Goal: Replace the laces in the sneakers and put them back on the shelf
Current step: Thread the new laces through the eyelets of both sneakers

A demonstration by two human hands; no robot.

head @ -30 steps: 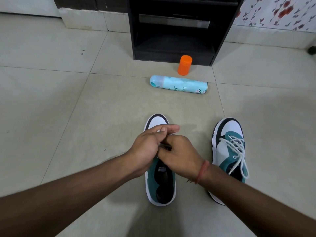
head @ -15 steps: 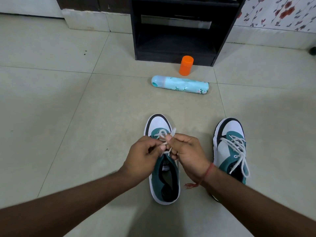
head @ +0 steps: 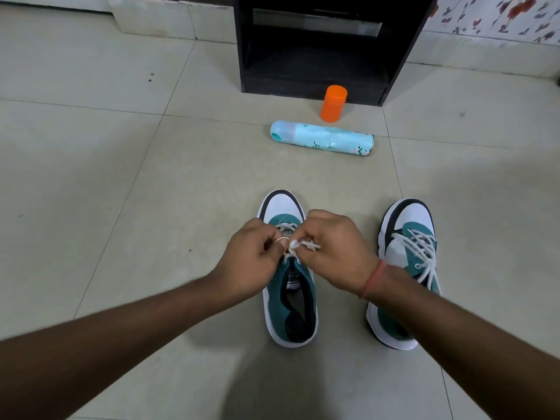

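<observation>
Two teal, white and black sneakers stand on the tiled floor, toes pointing away from me. Over the left sneaker [head: 291, 301] my left hand [head: 251, 262] and my right hand [head: 336, 253] meet, each pinching part of its white lace [head: 298, 244] above the front eyelets. The lace is bunched between my fingertips, and only the first eyelets near the toe show lace. The right sneaker [head: 407, 268] stands beside my right wrist, laced with a white lace [head: 421, 250]. The black shelf [head: 315, 47] stands open at the back.
A light blue spray can [head: 324, 138] lies on its side between the sneakers and the shelf. An orange cap [head: 333, 103] stands upright just in front of the shelf's base. A floral wall panel [head: 497, 16] is at the far right.
My hands have drawn back from the toe and lifted the white lace into view. They now pinch it slightly apart above the front eyelets. The sneaker has shifted a little.
</observation>
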